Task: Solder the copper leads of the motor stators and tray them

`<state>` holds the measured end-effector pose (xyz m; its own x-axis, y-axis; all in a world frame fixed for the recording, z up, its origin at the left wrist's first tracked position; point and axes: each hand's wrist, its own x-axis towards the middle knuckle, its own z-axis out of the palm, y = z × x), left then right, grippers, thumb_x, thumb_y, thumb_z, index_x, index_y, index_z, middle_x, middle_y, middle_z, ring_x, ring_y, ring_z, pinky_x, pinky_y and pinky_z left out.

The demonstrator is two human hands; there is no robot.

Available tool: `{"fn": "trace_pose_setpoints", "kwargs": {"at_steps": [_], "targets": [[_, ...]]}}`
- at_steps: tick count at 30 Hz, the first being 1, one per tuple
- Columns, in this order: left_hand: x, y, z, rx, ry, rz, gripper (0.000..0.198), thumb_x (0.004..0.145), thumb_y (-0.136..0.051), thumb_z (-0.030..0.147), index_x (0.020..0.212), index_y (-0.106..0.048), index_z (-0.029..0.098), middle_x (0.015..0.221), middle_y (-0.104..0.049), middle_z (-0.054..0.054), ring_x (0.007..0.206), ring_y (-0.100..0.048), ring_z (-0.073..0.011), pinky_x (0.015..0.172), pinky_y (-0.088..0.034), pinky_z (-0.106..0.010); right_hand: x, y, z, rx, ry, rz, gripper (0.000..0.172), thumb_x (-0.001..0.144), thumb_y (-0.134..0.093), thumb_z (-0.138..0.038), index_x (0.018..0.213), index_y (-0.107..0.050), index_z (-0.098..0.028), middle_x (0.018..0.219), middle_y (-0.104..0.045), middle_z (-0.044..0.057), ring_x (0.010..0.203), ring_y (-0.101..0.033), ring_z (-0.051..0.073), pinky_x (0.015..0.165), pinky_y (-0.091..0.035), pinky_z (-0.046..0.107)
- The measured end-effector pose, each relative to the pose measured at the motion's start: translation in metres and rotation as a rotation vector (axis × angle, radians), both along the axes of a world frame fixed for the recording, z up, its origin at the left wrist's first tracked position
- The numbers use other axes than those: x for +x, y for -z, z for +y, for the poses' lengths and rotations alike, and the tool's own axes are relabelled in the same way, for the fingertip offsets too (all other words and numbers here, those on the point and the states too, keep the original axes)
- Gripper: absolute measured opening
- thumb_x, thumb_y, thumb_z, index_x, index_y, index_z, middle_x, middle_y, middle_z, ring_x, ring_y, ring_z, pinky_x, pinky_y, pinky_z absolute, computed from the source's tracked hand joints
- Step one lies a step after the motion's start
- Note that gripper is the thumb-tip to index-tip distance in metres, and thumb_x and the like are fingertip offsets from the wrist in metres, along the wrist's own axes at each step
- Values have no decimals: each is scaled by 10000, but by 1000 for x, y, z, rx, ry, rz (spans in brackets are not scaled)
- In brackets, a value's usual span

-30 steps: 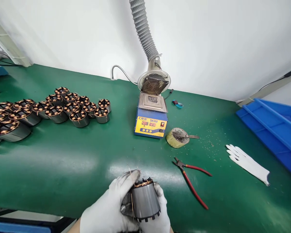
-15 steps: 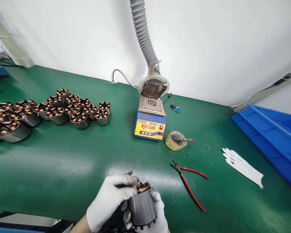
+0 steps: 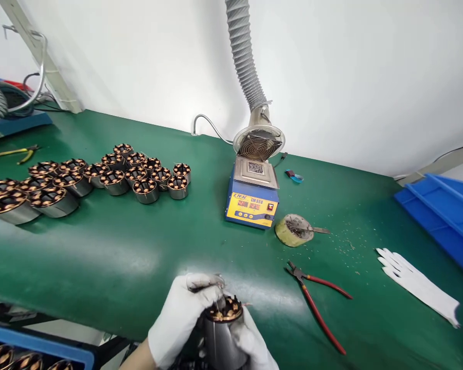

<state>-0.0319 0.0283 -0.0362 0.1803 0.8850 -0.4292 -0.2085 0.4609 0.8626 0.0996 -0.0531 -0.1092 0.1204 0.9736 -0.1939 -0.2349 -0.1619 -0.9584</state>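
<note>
A motor stator [image 3: 224, 336], a grey metal cylinder with copper coils and black insulator tabs at its top, stands upright at the lower middle. My right hand [image 3: 252, 341], in a white glove, is wrapped round its right side. Over the coils, my gloved left hand [image 3: 189, 311] pinches at the stator's rim, its darkened fingertips closed on what looks like a thin wire. A short copper-coloured wire end sticks out at the rim's right. The left hand's lower fingers and the stator's base are partly hidden.
Several stators [image 3: 113, 182] stand at left. A solder pot [image 3: 250, 205] sits under a fume duct [image 3: 245, 51]. Rightward are a round tub [image 3: 289, 236], red-handled pliers [image 3: 318, 308], a white glove [image 3: 416, 288] and blue bins [image 3: 443, 216]. Yellow-handled pliers [image 3: 13, 152] lie far left.
My view has swung left, so the bench things appear further right. The stator has tipped so that more of its coil top shows. My left fingers have shifted slightly over its opening.
</note>
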Motion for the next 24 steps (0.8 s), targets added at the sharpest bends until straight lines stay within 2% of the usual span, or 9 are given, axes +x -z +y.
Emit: {"fn": "trace_pose_setpoints", "kwargs": {"at_steps": [2,4,7,10,12,15,18,21,24], "targets": [[-8,5,4,46,-143,22,237,575,-770,361,641,-682,150,559,-656,-9,563,-591,-145,598,-481,-243,-2,-4,3,-52,17,-31,552,593,-707,-287,1125,-584,-205,1080,-653,102,945,-632,281,736,-527,352],[-18,10,8,66,-246,-32,329,647,-718,452,811,-674,170,734,-703,-28,733,-638,-166,729,-488,-254,-7,-5,4,-102,42,-73,748,525,-728,-191,1232,-492,-244,1090,-644,76,884,-653,258,720,-538,336],[-21,11,6,47,-6,-139,531,665,-688,515,1109,-592,241,1131,-658,-57,1076,-573,-207,953,-412,-306,-18,3,5,-104,71,-128,887,533,-732,-228,1339,-365,-279,1084,-641,62,824,-666,258,655,-563,353],[-4,8,1,-9,231,-86,482,615,-731,486,994,-664,196,1001,-709,-79,974,-618,-250,910,-447,-359,-25,17,7,-74,85,-180,798,552,-745,-347,1291,-454,-277,1142,-621,80,973,-624,318,707,-567,390],[9,7,1,-12,136,-21,369,631,-713,482,813,-693,161,811,-726,-63,833,-644,-228,828,-480,-336,-27,24,7,-13,122,-300,771,550,-760,-382,1265,-490,-280,1177,-606,83,1058,-581,347,768,-554,403],[12,8,5,-49,-157,-116,344,633,-714,485,768,-671,172,737,-712,-23,736,-654,-181,758,-503,-291,-27,24,3,71,189,-467,841,532,-792,-397,1291,-461,-249,1234,-567,107,1131,-525,374,878,-502,437],[-6,8,9,-26,-343,-249,372,580,-771,448,856,-668,219,880,-722,-15,918,-648,-190,877,-468,-285,-27,17,1,94,206,-533,908,520,-801,-449,1302,-422,-186,1229,-561,156,1118,-530,379,942,-446,461],[-22,2,10,-39,-26,-77,475,517,-814,344,948,-675,202,913,-717,-38,950,-621,-214,856,-452,-278,-29,12,5,119,190,-524,903,553,-759,-505,1305,-377,-182,1188,-585,153,1066,-572,347,930,-452,439],[-20,-7,16,-72,245,99,196,619,-711,312,729,-692,150,674,-662,-6,684,-578,-157,665,-431,-248,-31,11,9,112,185,-508,835,574,-745,-451,1285,-394,-191,1132,-611,135,1007,-606,323,882,-488,408]]}}
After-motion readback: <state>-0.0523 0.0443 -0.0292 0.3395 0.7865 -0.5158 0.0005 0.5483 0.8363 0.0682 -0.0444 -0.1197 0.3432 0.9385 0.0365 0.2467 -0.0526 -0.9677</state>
